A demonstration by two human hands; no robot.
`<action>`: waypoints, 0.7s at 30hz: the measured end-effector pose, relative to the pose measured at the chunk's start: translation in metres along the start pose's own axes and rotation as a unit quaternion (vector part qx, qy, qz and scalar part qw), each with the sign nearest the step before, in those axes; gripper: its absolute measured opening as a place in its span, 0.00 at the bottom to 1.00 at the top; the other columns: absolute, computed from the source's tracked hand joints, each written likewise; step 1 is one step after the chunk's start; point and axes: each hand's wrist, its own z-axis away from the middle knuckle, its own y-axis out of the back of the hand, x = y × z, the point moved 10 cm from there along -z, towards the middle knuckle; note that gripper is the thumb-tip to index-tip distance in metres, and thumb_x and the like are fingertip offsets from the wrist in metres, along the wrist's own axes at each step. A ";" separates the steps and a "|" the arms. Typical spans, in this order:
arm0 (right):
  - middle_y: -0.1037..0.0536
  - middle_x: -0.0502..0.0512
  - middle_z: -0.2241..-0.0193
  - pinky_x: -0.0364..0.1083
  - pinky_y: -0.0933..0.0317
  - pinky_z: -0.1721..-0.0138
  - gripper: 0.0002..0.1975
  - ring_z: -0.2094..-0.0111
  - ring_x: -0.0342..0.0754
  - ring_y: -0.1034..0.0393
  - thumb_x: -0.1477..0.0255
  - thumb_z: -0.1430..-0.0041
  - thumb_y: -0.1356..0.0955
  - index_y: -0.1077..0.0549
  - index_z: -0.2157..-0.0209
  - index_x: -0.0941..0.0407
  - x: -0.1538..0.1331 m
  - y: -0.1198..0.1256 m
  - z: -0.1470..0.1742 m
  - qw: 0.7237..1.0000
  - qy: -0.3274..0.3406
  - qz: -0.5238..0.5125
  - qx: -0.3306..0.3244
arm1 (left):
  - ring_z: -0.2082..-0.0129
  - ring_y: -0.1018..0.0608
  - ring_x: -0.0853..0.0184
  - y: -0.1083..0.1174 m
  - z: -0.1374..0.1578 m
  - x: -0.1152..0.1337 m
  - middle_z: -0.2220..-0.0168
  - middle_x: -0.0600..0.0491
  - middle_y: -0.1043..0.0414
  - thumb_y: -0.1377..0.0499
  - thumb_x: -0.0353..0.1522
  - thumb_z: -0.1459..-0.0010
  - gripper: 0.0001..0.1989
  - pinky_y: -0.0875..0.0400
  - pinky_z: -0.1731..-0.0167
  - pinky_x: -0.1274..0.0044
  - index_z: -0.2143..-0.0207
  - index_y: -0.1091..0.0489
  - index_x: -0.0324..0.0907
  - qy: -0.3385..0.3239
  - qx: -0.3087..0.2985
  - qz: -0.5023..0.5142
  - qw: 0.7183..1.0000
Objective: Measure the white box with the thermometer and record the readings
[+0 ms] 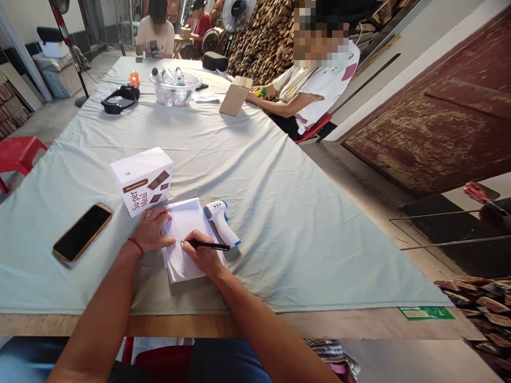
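Several sheets of white paper (191, 215) lie stacked on the cloth in front of me, with lines of handwriting down the left part. My right hand (203, 254) grips a black pen (209, 244), its tip on or just above the paper near the written lines. My left hand (153, 230) rests with fingers spread on the left edge of the sheets. A white box (146, 181) printed with brown bars stands just behind my left hand. Touching or close to the paper's right side lies a white infrared thermometer (221, 222). A smartphone (83, 232) with a dark screen lies left of my left hand.
The long table has a pale cloth (303, 255). Farther along it are a black headset-like strap (120, 99), a clear basin (175, 90) with bottles and a cardboard box (235, 96). A person (311, 90) sits at the right edge; others sit at the far end. Red stool (22, 153) at left.
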 end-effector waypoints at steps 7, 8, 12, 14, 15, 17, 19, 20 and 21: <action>0.33 0.46 0.82 0.43 0.44 0.74 0.06 0.78 0.43 0.41 0.70 0.51 0.35 0.36 0.79 0.52 0.000 0.001 0.001 1.000 0.012 0.022 0.008 | 0.43 0.31 0.49 0.001 0.000 0.002 0.45 0.44 0.32 0.29 0.38 0.57 0.27 0.41 0.40 0.57 0.54 0.32 0.43 -0.003 -0.003 -0.004 1.000; 0.33 0.46 0.82 0.43 0.44 0.74 0.06 0.78 0.43 0.41 0.71 0.51 0.35 0.36 0.79 0.52 0.000 0.000 0.001 0.999 0.017 0.027 0.006 | 0.43 0.31 0.49 0.001 0.000 0.002 0.45 0.44 0.32 0.29 0.38 0.57 0.27 0.41 0.40 0.57 0.54 0.32 0.43 -0.004 -0.002 -0.004 1.000; 0.34 0.45 0.82 0.42 0.43 0.74 0.07 0.79 0.42 0.41 0.72 0.48 0.36 0.36 0.78 0.53 -0.002 0.005 0.003 0.996 0.052 0.062 0.028 | 0.44 0.30 0.48 0.000 0.000 0.000 0.45 0.43 0.31 0.28 0.37 0.59 0.28 0.40 0.41 0.56 0.55 0.31 0.42 -0.007 0.016 -0.002 1.000; 0.31 0.47 0.78 0.43 0.39 0.70 0.07 0.76 0.43 0.37 0.72 0.43 0.36 0.31 0.75 0.53 -0.005 0.013 0.003 0.990 0.085 0.090 0.063 | 0.46 0.28 0.49 0.003 0.001 0.001 0.47 0.44 0.29 0.29 0.36 0.58 0.25 0.38 0.42 0.56 0.57 0.30 0.43 -0.023 0.043 0.005 0.999; 0.28 0.49 0.74 0.43 0.37 0.67 0.07 0.72 0.44 0.34 0.72 0.41 0.37 0.29 0.71 0.54 -0.007 0.018 0.003 0.985 0.106 0.107 0.079 | 0.48 0.27 0.51 0.008 0.001 0.002 0.49 0.45 0.28 0.31 0.35 0.56 0.21 0.35 0.44 0.58 0.59 0.30 0.43 -0.035 0.066 0.016 0.997; 0.25 0.54 0.66 0.46 0.34 0.60 0.11 0.64 0.47 0.30 0.74 0.37 0.39 0.25 0.62 0.54 -0.008 0.022 0.002 0.974 0.139 0.151 0.093 | 0.55 0.24 0.56 0.025 0.005 0.005 0.58 0.48 0.26 0.36 0.33 0.50 0.10 0.30 0.52 0.63 0.64 0.32 0.44 -0.063 0.143 0.046 0.987; 0.25 0.57 0.62 0.48 0.34 0.57 0.16 0.59 0.50 0.29 0.77 0.36 0.40 0.24 0.54 0.54 -0.004 0.019 -0.001 0.963 0.153 0.210 0.077 | 0.64 0.25 0.62 0.052 0.014 0.005 0.67 0.50 0.28 0.41 0.32 0.44 0.05 0.28 0.61 0.69 0.70 0.36 0.44 -0.072 0.258 0.066 0.961; 0.25 0.58 0.61 0.48 0.34 0.56 0.18 0.58 0.51 0.30 0.79 0.36 0.41 0.25 0.52 0.54 -0.001 0.016 -0.003 0.956 0.152 0.241 0.064 | 0.66 0.26 0.63 0.066 0.021 0.002 0.69 0.51 0.31 0.42 0.32 0.42 0.06 0.29 0.63 0.70 0.71 0.38 0.44 -0.064 0.322 0.066 0.942; 0.25 0.59 0.60 0.49 0.34 0.55 0.20 0.58 0.52 0.30 0.81 0.36 0.41 0.25 0.49 0.54 0.003 0.012 -0.005 0.950 0.148 0.270 0.050 | 0.67 0.27 0.64 0.078 0.029 -0.001 0.70 0.52 0.33 0.42 0.32 0.42 0.08 0.30 0.64 0.71 0.72 0.39 0.45 -0.047 0.382 0.060 0.921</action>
